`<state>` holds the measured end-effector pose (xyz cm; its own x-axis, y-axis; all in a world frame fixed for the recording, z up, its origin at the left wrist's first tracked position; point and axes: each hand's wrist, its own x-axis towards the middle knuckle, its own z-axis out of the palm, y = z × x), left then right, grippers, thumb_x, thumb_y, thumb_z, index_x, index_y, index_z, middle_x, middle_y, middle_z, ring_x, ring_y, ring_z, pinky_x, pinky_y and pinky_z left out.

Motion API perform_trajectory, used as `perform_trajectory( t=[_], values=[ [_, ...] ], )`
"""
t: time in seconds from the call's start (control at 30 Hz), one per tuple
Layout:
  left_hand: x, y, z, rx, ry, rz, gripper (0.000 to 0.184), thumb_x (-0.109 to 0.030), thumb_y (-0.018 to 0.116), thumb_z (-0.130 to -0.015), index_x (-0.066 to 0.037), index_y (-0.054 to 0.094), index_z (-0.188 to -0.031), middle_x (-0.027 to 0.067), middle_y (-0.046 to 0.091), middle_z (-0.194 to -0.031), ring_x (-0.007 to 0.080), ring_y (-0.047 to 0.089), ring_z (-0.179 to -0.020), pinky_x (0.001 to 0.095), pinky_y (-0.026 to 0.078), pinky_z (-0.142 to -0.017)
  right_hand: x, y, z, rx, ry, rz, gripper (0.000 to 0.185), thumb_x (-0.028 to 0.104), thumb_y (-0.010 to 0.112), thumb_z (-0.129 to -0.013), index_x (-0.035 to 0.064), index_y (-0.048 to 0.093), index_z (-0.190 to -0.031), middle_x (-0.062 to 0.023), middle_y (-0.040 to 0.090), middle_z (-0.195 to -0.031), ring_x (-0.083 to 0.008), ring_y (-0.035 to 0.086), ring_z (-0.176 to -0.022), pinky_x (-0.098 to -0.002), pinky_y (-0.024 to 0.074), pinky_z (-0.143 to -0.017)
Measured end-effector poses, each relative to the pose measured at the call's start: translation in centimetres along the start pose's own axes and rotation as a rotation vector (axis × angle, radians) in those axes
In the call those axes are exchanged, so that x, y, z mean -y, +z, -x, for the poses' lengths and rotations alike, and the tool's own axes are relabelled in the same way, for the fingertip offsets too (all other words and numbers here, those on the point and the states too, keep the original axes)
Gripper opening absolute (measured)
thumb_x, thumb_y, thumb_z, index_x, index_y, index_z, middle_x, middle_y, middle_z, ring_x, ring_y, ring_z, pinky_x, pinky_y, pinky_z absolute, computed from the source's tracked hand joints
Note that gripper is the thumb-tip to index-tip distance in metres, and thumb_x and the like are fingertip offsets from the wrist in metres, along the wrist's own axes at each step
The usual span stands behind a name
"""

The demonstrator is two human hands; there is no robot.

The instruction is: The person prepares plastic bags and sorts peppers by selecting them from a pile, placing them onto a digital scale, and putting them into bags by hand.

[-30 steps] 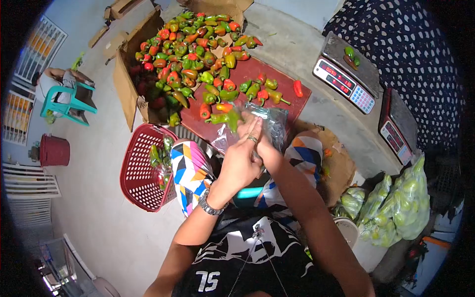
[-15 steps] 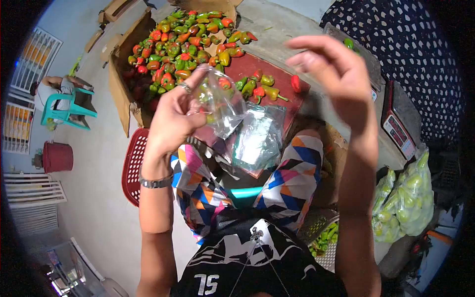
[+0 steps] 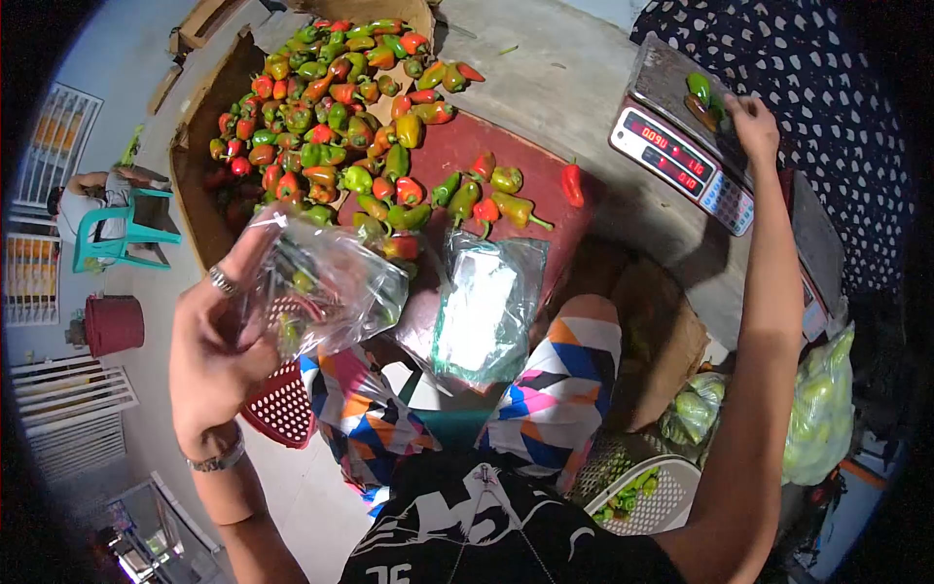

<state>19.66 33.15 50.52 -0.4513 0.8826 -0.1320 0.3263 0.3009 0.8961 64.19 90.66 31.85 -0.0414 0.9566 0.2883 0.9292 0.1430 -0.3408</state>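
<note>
My left hand (image 3: 229, 326) is closed on a clear plastic bag (image 3: 341, 282), held up in front of the pepper pile. My right hand (image 3: 755, 131) reaches out to a digital scale (image 3: 671, 161) with lit red digits. Its fingers are curled against a dark green pepper at the edge of a few peppers (image 3: 699, 88) on the scale's plate; the thumb is mostly hidden. A stack of flat clear plastic bags (image 3: 484, 307) lies near my knees. Several loose peppers (image 3: 465, 200) rest on a red board (image 3: 545, 253).
An open cardboard box (image 3: 190, 185) holds many red and green peppers. A red perforated basket (image 3: 277, 409) stands at the left, a pale basket (image 3: 671, 506) with green peppers at the right. Filled plastic bags (image 3: 822, 419) sit beyond my right arm. A person sits by a teal chair (image 3: 146, 229).
My right hand has moved from above the board to the peppers on the scale. My left hand, still holding the plastic bag, has moved left and lower. The view has shifted rightward.
</note>
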Motion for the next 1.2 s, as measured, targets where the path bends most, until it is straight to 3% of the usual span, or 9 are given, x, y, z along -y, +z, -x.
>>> perform_trajectory(
  t=[0.03,0.17,0.43,0.6,0.77,0.87,0.97,1.1,1.2],
  values=[
    [-0.2,-0.3,0.0,0.003,-0.006,0.018,0.095,0.018,0.053,-0.059,0.005,0.045,-0.154,0.0109,0.052,-0.155,-0.002,0.047,-0.078,0.0129,0.035,-0.066,0.0,1.2,-0.6,0.002,-0.073,0.156,0.084,0.077,0.069,-0.078,0.024,0.061,-0.143,-0.0211,0.06,-0.143,-0.0383,0.058,-0.131,-0.046,0.0457,-0.109],
    [0.6,-0.5,0.2,-0.072,-0.014,-0.045,0.101,0.007,0.054,-0.055,0.002,0.044,-0.155,0.0125,0.049,-0.158,-0.0038,0.037,-0.065,0.0129,0.028,-0.057,3.5,2.8,-0.1,0.103,-0.281,0.306,0.103,0.084,0.069,-0.07,0.0368,0.042,-0.157,-0.0225,0.035,-0.162,-0.0476,0.045,-0.141,-0.052,0.0373,-0.119],
    [1.4,-0.7,1.0,-0.065,0.009,-0.13,0.096,0.013,0.046,-0.059,0.003,0.043,-0.155,0.0148,0.049,-0.158,0.0056,0.063,-0.102,0.0189,0.046,-0.091,4.2,5.8,-0.7,0.14,-0.303,0.22,0.069,0.057,0.066,-0.088,0.0285,0.049,-0.149,-0.0222,0.048,-0.15,-0.0427,0.054,-0.133,-0.0504,0.0456,-0.111],
    [1.1,-0.9,0.0,-0.129,0.012,-0.105,0.089,0.016,0.046,-0.064,0.008,0.043,-0.153,0.0178,0.049,-0.156,0.0178,0.044,-0.143,0.0199,0.038,-0.101,5.1,6.3,0.4,0.095,-0.192,0.262,0.07,0.053,0.066,-0.087,0.0313,0.047,-0.151,-0.0269,0.046,-0.149,-0.0456,0.056,-0.129,-0.0511,0.0485,-0.107],
    [1.3,-1.7,-0.8,-0.151,-0.028,-0.04,0.087,0.018,0.048,-0.067,0.007,0.043,-0.153,0.0125,0.049,-0.157,0.0067,0.056,-0.117,0.0135,0.039,-0.082,5.2,6.1,1.6,0.0,-0.155,0.185,0.068,0.051,0.067,-0.088,0.0294,0.048,-0.15,-0.0236,0.053,-0.142,-0.0434,0.06,-0.126,-0.0495,0.0488,-0.106],
    [0.9,-2.0,-0.5,-0.089,-0.047,0.041,0.088,0.02,0.047,-0.068,0.006,0.042,-0.154,0.0109,0.048,-0.157,0.0019,0.054,-0.098,0.0124,0.037,-0.072,6.2,5.0,2.7,-0.043,-0.042,-0.398,0.064,0.045,0.068,-0.09,0.0187,0.052,-0.146,-0.019,0.061,-0.131,-0.0362,0.063,-0.119,-0.0455,0.0506,-0.103],
    [0.2,-0.2,-0.1,-0.076,-0.047,0.007,0.089,0.02,0.048,-0.068,0.005,0.039,-0.156,0.0082,0.047,-0.157,-0.0003,0.05,-0.087,0.0143,0.034,-0.066,10.5,0.5,9.6,0.479,0.307,-1.711,0.047,0.038,0.057,-0.098,0.001,0.06,-0.128,-0.021,0.069,-0.117,-0.0298,0.071,-0.09,-0.0323,0.057,-0.059],
    [0.3,2.9,0.6,0.11,-0.108,-0.279,0.096,0.014,0.061,-0.069,-0.012,0.041,-0.16,0.0063,0.069,-0.104,0.0101,0.056,-0.074,0.0239,0.047,-0.069,17.6,-5.3,24.4,0.875,0.432,-2.04,0.07,0.049,0.048,-0.1,-0.0101,0.05,-0.138,-0.0286,0.063,-0.128,-0.0328,0.07,-0.098,-0.0361,0.0618,-0.064],
    [1.4,7.4,1.3,0.195,0.084,-0.399,0.099,0.012,0.069,-0.067,-0.011,0.04,-0.159,0.0064,0.056,-0.081,0.0133,0.051,-0.069,0.0273,0.048,-0.067,20.0,-6.7,35.1,1.2,0.496,-2.189,0.084,0.055,0.052,-0.099,-0.0087,0.035,-0.151,-0.0334,0.051,-0.142,-0.039,0.066,-0.111,-0.04,0.0663,-0.069]
  ],
)
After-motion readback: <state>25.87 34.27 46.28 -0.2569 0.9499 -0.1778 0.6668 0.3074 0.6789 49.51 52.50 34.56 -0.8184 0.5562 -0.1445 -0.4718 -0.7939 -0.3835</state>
